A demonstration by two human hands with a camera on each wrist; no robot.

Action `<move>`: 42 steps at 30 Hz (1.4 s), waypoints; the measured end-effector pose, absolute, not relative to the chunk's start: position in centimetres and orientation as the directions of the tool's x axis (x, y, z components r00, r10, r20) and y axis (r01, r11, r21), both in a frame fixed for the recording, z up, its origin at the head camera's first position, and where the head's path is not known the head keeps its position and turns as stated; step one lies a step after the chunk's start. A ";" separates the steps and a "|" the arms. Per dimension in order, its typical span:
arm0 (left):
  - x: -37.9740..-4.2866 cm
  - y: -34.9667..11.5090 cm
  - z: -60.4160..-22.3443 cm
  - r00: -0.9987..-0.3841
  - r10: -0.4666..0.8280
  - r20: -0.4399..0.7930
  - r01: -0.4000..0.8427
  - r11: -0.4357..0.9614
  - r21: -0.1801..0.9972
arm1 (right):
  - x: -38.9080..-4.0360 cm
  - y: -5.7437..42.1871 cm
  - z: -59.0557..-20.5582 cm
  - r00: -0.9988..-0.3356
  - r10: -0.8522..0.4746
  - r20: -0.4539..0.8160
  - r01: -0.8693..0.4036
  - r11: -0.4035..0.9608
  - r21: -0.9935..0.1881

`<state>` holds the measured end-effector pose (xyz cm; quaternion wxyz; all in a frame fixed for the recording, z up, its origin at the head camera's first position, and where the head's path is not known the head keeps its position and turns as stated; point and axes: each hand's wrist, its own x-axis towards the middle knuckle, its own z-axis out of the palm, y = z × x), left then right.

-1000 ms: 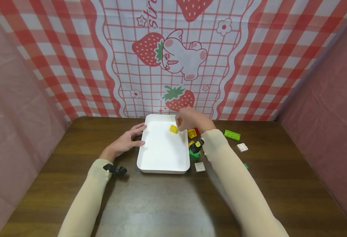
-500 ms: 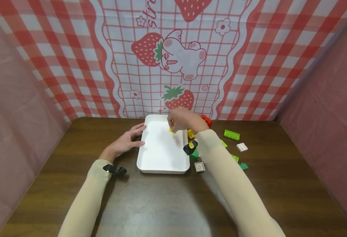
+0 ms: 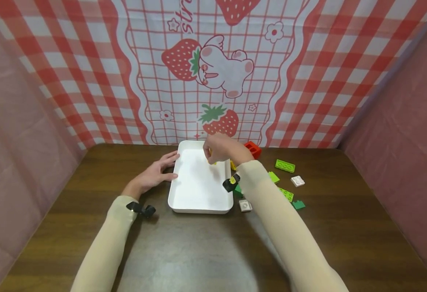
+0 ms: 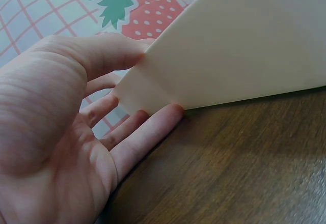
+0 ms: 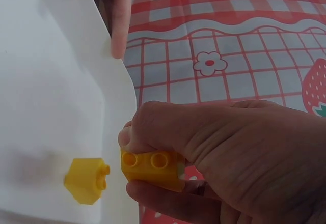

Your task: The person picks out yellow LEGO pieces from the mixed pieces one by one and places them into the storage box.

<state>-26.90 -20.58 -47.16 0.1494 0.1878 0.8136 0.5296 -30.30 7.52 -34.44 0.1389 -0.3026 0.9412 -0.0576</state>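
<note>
While the left hand [image 3: 156, 172], grip spread wide, touches the left side of the white tray [image 3: 199, 186], the right hand [image 3: 219, 147] pinches a yellow block [image 5: 151, 169] over its far end, near another yellow block [image 5: 85, 180] inside.

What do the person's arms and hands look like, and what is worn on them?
The left sleeve and right sleeve are long, plain and cream. A small black device sits at each wrist, the right one with a yellowish spot. The left hand and right hand wear no gloves.
</note>
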 end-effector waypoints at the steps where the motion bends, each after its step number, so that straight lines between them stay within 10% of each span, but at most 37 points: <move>1: -26.9 -20.6 -47.1 -0.885 0.463 -0.046 0.146 0.370 0.918 | -30.3 7.4 -34.6 -0.778 -0.585 -0.230 -0.553 0.811 -0.193; 42: -27.1 -20.7 -47.2 -0.885 0.464 -0.044 0.146 0.365 0.919 | -31.8 7.3 -41.2 -0.761 -0.503 -0.409 -0.455 0.864 -0.216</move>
